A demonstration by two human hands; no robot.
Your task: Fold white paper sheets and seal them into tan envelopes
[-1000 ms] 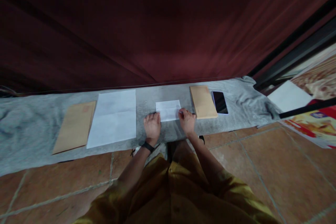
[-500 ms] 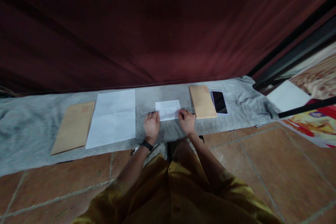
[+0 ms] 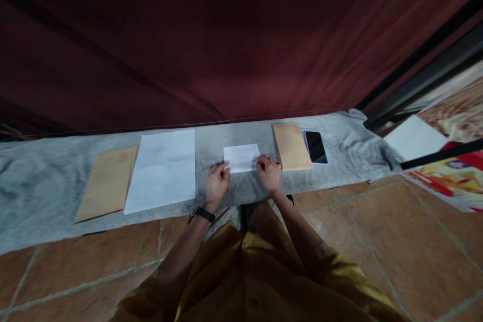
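A small folded sheet of white paper lies on the grey cloth in front of me, a crease running across it. My left hand, with a dark band on its wrist, is at the paper's left edge. A gap shows between its thumb and fingers, the fingertips close to the lower left corner. At the opposite edge, my right hand has its fingers pinched on the folded paper. To the left lies a large white sheet with a faint crosswise crease.
Brown envelopes lie at the far left, and another brown envelope stack lies right of my right hand, beside a phone. Grey cloth covers the narrow surface. A dark red curtain hangs behind.
My left hand has shifted slightly left and turned, its thumb and fingers parting at the paper's edge. My right hand stays almost in place on the right edge.
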